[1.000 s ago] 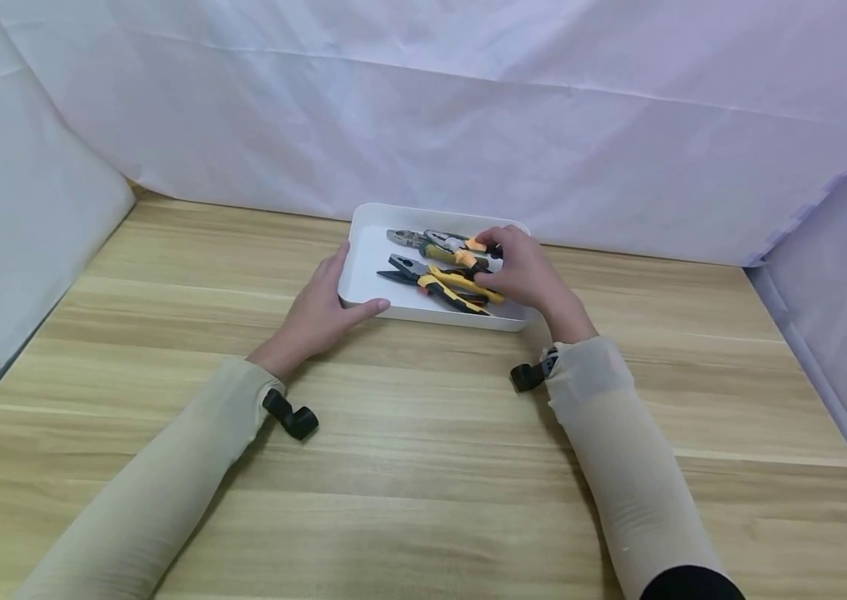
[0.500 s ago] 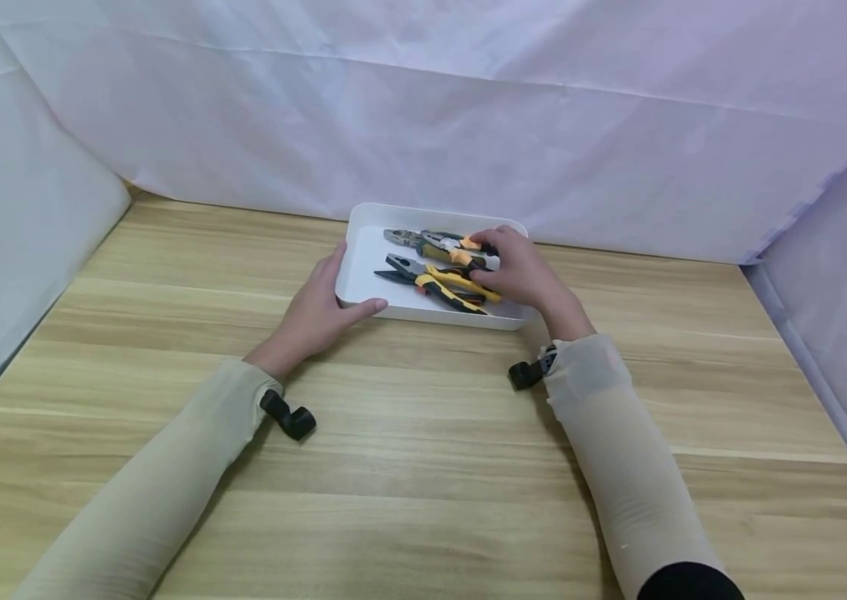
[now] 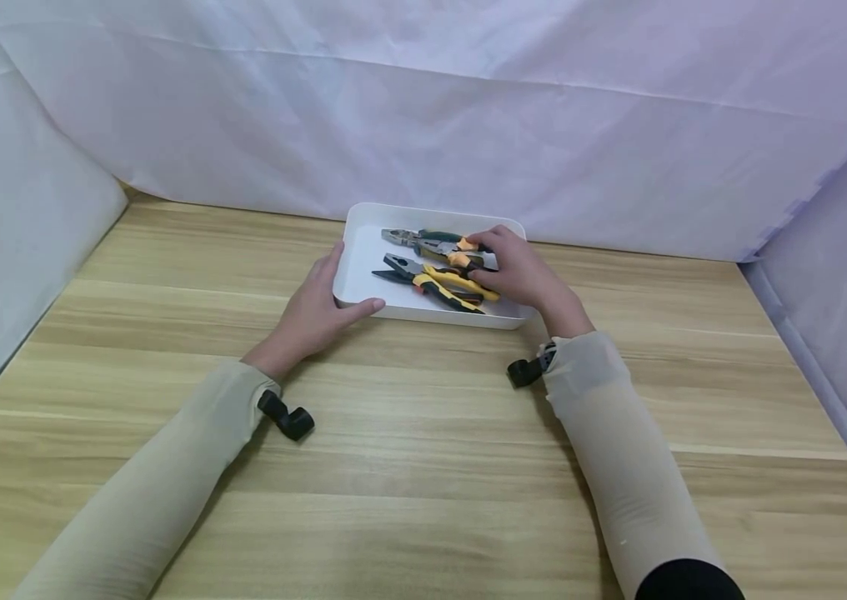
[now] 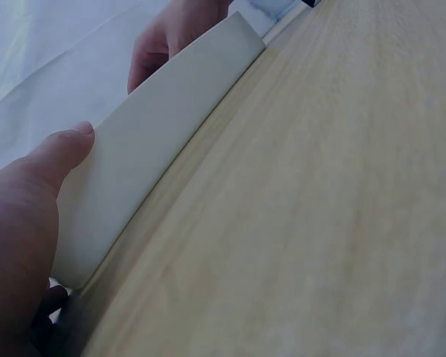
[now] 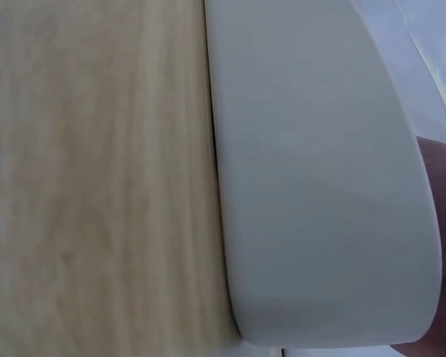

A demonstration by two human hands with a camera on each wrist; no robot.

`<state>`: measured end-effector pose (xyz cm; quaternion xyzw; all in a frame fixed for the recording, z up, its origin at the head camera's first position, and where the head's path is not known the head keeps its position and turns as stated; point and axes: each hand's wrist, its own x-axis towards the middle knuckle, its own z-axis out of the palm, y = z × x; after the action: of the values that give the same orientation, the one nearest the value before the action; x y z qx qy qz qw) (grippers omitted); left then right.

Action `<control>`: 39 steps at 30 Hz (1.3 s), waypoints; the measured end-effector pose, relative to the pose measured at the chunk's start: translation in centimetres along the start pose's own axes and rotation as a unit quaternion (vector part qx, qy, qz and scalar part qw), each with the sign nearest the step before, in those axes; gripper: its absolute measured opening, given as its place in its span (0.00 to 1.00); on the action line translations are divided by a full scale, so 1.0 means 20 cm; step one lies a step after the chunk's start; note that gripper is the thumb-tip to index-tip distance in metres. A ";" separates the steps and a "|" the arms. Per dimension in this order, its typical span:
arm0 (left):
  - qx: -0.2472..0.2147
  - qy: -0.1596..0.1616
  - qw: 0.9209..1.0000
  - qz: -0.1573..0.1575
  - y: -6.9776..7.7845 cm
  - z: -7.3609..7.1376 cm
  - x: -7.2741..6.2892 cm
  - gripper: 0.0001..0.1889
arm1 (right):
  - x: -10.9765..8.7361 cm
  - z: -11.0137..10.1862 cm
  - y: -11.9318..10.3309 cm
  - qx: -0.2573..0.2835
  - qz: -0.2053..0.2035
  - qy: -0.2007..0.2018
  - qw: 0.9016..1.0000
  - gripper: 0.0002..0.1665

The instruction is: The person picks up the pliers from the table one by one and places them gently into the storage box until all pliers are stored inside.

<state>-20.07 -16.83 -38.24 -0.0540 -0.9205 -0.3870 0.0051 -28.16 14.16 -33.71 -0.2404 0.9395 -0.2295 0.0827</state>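
At the back of the table, a white tray [image 3: 358, 242] holds several pairs of pliers. My left hand [image 3: 309, 307] grips the tray's left front corner, thumb on the front wall [image 4: 145, 152] and fingers along the left end. Inside the tray, my right hand [image 3: 519, 265] holds pliers with orange-and-black handles [image 3: 459, 259] between thumb and fingers. Those pliers overlap grey-jawed pliers [image 3: 398, 237] at the back. Nearer the front lie yellow-and-black pliers [image 3: 438, 290], with pointed black jaws [image 3: 390, 275] showing beside them. In the right wrist view the tray wall [image 5: 320, 178] hides the pliers.
A wood-grain table [image 3: 408, 433] lies under the tray and both forearms. White cloth [image 3: 423, 117] hangs right behind the tray, with more cloth at both sides. Small black cameras [image 3: 294, 421] sit at the sleeve cuffs.
The orange-handled pliers have shifted slightly, their pale head now lying a little lower and nearer the tray's front. Both hands keep their places at the tray.
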 end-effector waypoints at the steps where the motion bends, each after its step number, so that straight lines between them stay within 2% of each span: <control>1: 0.000 0.000 1.000 0.000 0.00 0.00 0.00 0.61 | 0.00 0.00 0.00 -0.001 -0.002 -0.002 1.000 0.33; 9: 0.000 -0.002 1.000 0.001 0.01 0.00 0.00 0.61 | 0.00 0.00 0.01 -0.008 -0.010 -0.018 1.000 0.33; 20: -0.006 -0.006 1.000 0.001 -0.01 0.00 0.00 0.61 | 0.01 0.00 0.00 -0.031 0.018 -0.050 0.998 0.34; 29: -0.010 -0.007 1.000 0.008 -0.01 0.01 0.01 0.61 | 0.00 0.01 0.01 -0.048 0.023 -0.059 0.997 0.35; 39: -0.010 -0.008 1.000 0.012 0.00 0.03 0.02 0.61 | -0.03 0.01 0.02 -0.044 0.033 -0.042 0.998 0.34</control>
<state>-20.43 -16.33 -38.59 -0.0685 -0.9159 -0.3955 0.0018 -27.78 14.64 -34.10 -0.2223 0.9517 -0.1750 0.1195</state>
